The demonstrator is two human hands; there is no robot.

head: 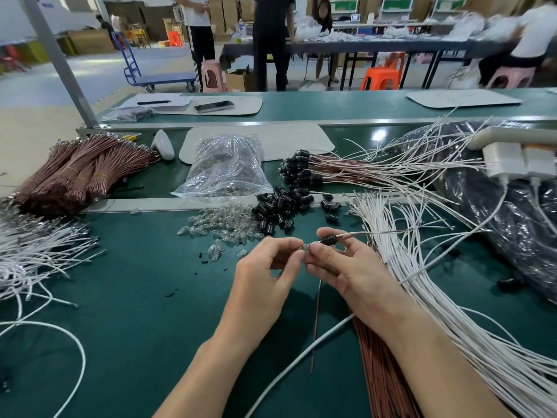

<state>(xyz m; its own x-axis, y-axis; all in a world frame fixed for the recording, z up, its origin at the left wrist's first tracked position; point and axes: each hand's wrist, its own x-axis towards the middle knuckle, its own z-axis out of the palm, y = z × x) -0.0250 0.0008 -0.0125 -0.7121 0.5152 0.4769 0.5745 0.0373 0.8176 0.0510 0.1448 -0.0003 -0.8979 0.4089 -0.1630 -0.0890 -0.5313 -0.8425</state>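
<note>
Pinching a small clear bulb point(306, 246) in its fingertips, the left hand point(265, 267) meets the right hand point(346, 267), which grips a black socket point(327, 240) between thumb and forefinger, just above the green surface point(150, 297); a white wire point(376, 233) runs off right, a brown wire point(317, 321) hangs down. Likely risks: bulb enters tilted and its contacts bend; too hard a squeeze cracks the glass; a slip drops it among the loose bulbs point(223, 229) nearby.

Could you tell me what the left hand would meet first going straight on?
Probably the black socket pinched by the right hand, just past the small bulb the left hand pinches; depth unclear.
</note>
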